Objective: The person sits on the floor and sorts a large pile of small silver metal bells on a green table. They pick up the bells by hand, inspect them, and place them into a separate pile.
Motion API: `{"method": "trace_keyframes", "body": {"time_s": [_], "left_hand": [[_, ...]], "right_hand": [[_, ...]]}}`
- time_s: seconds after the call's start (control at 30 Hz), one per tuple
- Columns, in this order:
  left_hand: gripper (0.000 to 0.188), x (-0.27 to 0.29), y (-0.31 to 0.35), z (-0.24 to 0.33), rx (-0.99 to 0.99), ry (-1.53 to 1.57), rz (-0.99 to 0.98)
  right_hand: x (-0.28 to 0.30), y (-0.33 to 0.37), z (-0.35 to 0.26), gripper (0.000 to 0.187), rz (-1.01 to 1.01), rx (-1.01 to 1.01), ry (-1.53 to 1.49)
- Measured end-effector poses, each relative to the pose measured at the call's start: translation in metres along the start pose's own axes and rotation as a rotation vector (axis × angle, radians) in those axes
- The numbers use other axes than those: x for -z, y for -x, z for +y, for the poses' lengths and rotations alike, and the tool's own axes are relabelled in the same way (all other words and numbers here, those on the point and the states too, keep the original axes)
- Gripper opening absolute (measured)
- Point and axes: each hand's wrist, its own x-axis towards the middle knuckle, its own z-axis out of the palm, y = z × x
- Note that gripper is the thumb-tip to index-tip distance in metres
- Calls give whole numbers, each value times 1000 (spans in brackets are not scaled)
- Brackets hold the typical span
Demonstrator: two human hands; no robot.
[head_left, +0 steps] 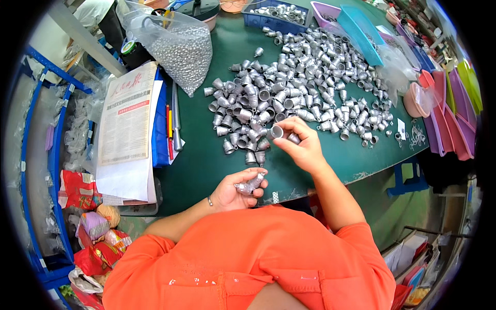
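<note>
My right hand (308,150) is closed, pinching a silver bell-shaped metal cup (277,132) between thumb and fingers, its open mouth showing. A second silver piece (294,138) shows among the fingers of the same hand. Lower and to the left, my left hand (230,193) is turned palm up with its fingers curled around some silver bell-shaped cups (251,185); how many it holds I cannot tell. Just beyond both hands spreads a large pile of similar metal cups (310,77), lying at all angles on the green table (199,150).
A clear bag of shiny beads (181,54) stands at the far left. Newspaper (126,113), pens (169,132) and a blue tray (160,150) lie left. Blue bin (253,20) and turquoise tray (359,33) stand at the back; a pink bowl (415,101) sits right.
</note>
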Motion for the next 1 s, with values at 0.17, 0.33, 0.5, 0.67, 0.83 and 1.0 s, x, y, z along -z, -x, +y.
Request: {"method": "trace_keyframes", "body": {"time_s": [0.17, 0.33, 0.5, 0.67, 0.83, 1.0], "left_hand": [[24, -1, -7, 3, 33, -28, -40], [24, 0, -7, 5, 26, -23, -19], [24, 3, -5, 7, 11, 0, -30], [25, 6, -8, 8, 14, 3, -33], [26, 3, -9, 10, -16, -2, -29], [24, -11, -11, 19, -235, -12, -23]], "right_hand": [[15, 5, -16, 41, 79, -653, -1176], [-6, -26, -10, 27, 38, -444, 202], [-37, -48, -16, 44, -106, -452, 966], [-21, -42, -7, 32, -124, -439, 672], [0, -16, -3, 25, -44, -123, 213], [1, 3, -5, 24, -38, -218, -281]]}}
